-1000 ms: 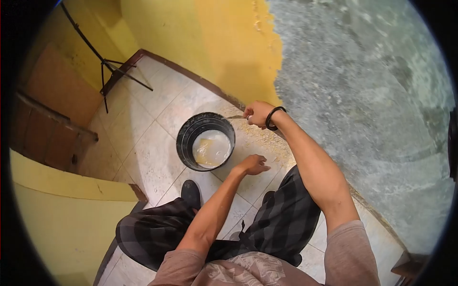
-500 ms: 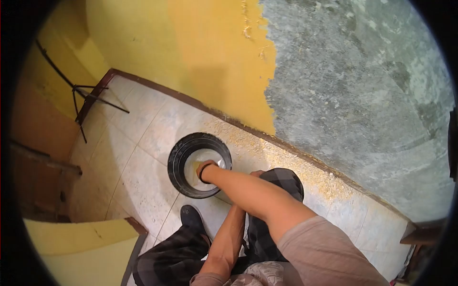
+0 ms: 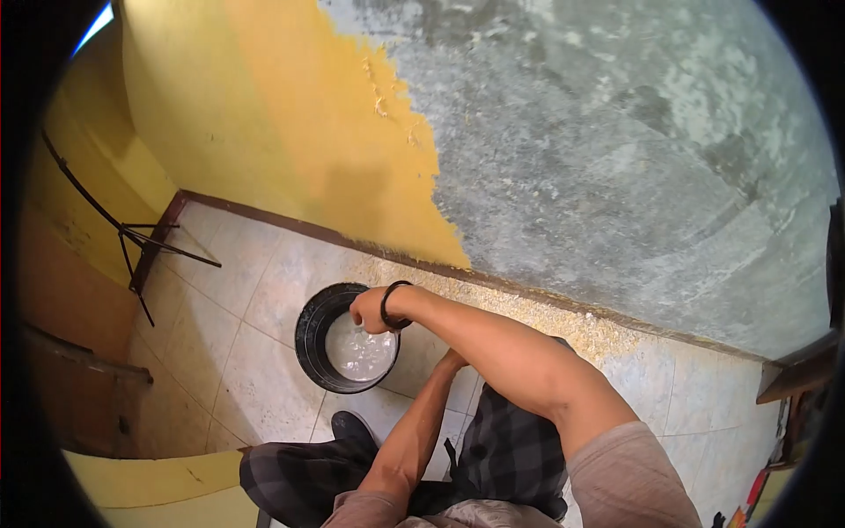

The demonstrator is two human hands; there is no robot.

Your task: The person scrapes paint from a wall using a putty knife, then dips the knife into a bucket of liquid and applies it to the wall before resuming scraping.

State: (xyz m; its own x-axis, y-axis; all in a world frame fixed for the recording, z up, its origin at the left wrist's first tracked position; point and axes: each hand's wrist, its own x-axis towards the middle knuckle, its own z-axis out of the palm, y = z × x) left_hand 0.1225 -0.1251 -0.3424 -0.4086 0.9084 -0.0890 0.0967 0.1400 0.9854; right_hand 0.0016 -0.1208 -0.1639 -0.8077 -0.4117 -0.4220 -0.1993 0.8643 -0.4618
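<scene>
My right hand, with a black band at the wrist, is over the rim of a black bucket. Its fingers are curled closed; whatever they may hold is hidden. Cloudy whitish liquid with bright ripples lies in the bucket below the hand. My left hand is near my right knee, mostly covered by my right forearm, so its fingers do not show.
Behind the bucket stands a wall, part yellow paint and part bare grey. Pale flakes lie on the tiled floor along its base. A thin black metal stand is at the left. A low yellow wall rises at lower left.
My right hand has risen from inside the bucket to its rim; the yellowish thing seen by it earlier no longer shows. My left hand has drawn back slightly. The camera view has shifted.
</scene>
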